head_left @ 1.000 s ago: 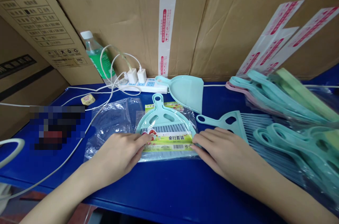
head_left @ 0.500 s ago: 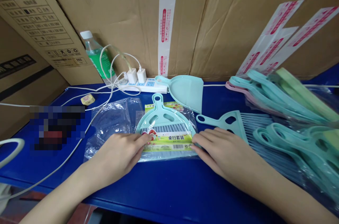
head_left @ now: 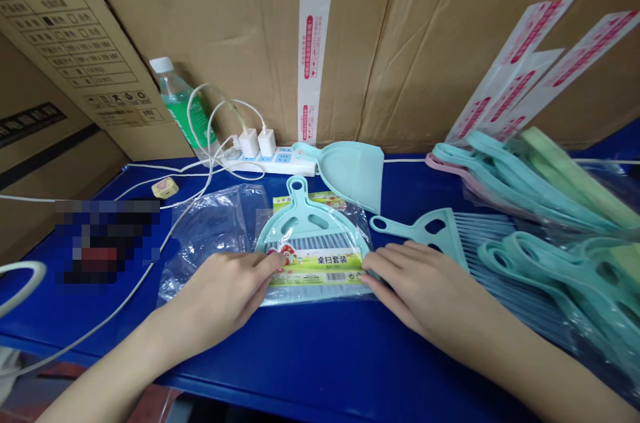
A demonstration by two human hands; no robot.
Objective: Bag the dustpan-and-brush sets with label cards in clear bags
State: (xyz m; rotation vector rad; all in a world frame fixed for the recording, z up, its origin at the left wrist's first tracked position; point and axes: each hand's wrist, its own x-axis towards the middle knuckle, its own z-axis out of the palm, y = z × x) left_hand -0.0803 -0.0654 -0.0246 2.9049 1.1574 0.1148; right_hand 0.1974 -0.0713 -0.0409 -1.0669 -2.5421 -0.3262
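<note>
A teal mini dustpan and brush set [head_left: 313,236] lies in a clear plastic bag with a green and yellow label on the blue table [head_left: 320,356]. My left hand [head_left: 225,293] presses flat on the bag's left edge, fingers stretched out. On the bag's right edge rests my right hand [head_left: 417,286], also flat with fingers extended. A loose teal brush [head_left: 433,230] lies just beyond my right hand. A bare teal dustpan [head_left: 350,173] sits behind the bagged set.
Stacks of teal, pink and green dustpans and brushes [head_left: 550,210] fill the right side. Empty clear bags [head_left: 210,230] lie at left. A power strip [head_left: 270,160] with chargers and white cables, a green bottle [head_left: 183,106] and cardboard boxes [head_left: 400,43] stand behind.
</note>
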